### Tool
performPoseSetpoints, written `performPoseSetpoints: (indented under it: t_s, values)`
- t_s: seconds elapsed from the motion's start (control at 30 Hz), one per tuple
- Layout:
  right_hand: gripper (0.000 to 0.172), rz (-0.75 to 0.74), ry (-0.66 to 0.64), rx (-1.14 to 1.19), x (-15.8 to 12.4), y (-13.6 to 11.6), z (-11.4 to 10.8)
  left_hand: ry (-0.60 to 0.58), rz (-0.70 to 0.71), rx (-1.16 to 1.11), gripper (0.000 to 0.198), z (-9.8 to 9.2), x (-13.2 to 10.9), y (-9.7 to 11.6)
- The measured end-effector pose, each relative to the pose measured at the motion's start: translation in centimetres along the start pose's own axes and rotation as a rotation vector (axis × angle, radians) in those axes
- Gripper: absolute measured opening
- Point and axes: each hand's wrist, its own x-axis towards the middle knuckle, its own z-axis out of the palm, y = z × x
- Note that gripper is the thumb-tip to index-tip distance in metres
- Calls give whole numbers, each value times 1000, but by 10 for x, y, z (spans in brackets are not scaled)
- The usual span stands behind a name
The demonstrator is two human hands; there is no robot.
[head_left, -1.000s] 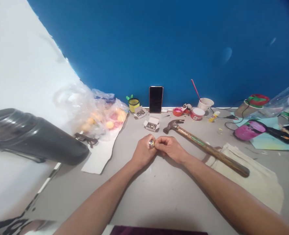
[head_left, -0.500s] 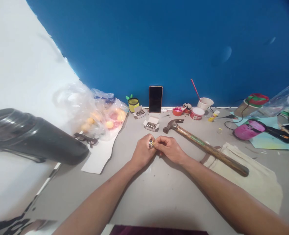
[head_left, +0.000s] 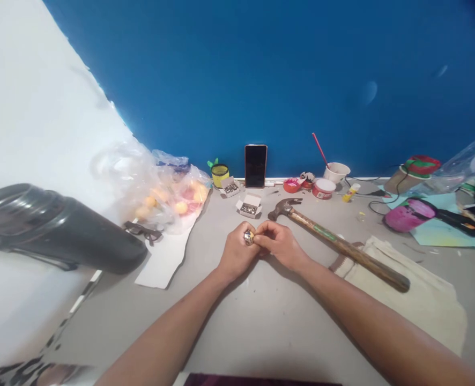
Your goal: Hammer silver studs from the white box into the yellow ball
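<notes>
Over the grey table point(head_left: 257, 321), my left hand point(head_left: 238, 251) is closed round a small round object point(head_left: 248, 237), shiny metallic with a bit of yellow. My right hand point(head_left: 280, 244) touches it from the right, its thumb and forefinger pinched at the object's edge; anything between those fingertips is too small to make out. Just beyond my hands sits an open white box point(head_left: 249, 206) of small shiny metal pieces, with a second such box point(head_left: 230, 187) behind it to the left. A claw hammer point(head_left: 334, 238) lies to the right of my right hand.
A phone point(head_left: 255, 166) leans on the blue wall. Left are a dark bottle point(head_left: 60, 225), a plastic bag point(head_left: 173, 193) and white paper point(head_left: 163, 262). Right are a cream cloth point(head_left: 418, 295), red tubs, a white cup point(head_left: 336, 171), a glue stick point(head_left: 350, 192) and a pink-stained cup point(head_left: 410, 214).
The whole view has shifted slightly, so things appear a little lower. My hands keep nearly the same pose around the small object.
</notes>
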Motion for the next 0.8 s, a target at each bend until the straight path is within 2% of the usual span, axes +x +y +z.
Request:
performPoseSetpoints:
  t_s: [0.07, 0.13, 0.2, 0.27, 0.37, 0.43, 0.5, 0.57, 0.67, 0.8]
  values:
    - [33, -4, 48, -26, 6, -2, -10, -19, -22, -67, 17, -1, 1, 0]
    - [29, -39, 177, -208, 12, -8, -28, -37, -70, -141, 17, -2, 4, 0]
    - [21, -97, 336, -535, 17, -16, -51, -46, -126, -233, 26, -3, 6, -2]
    - [17, -129, 430, -953, 21, -23, -73, -37, -156, -307, 31, -3, 7, -3]
    - [26, 66, 332, -1348, 23, -27, -95, -31, -182, -387, 34, -4, 9, -6]
    - [26, 177, 258, -1424, 23, -26, -99, -47, -206, -466, 37, -4, 9, -8]
    - [25, 187, 242, -1446, 23, -24, -96, -63, -219, -537, 40, -5, 10, -9]
    - [25, 118, 269, -1480, 20, -24, -90, -62, -218, -551, 40, -5, 12, -9]
    - [23, -67, 376, -1531, 12, -28, -75, -34, -216, -493, 39, -7, 15, -10]
    - [26, -471, 561, -1498, -1, -33, -56, 10, -207, -481, 42, -7, 17, -12]
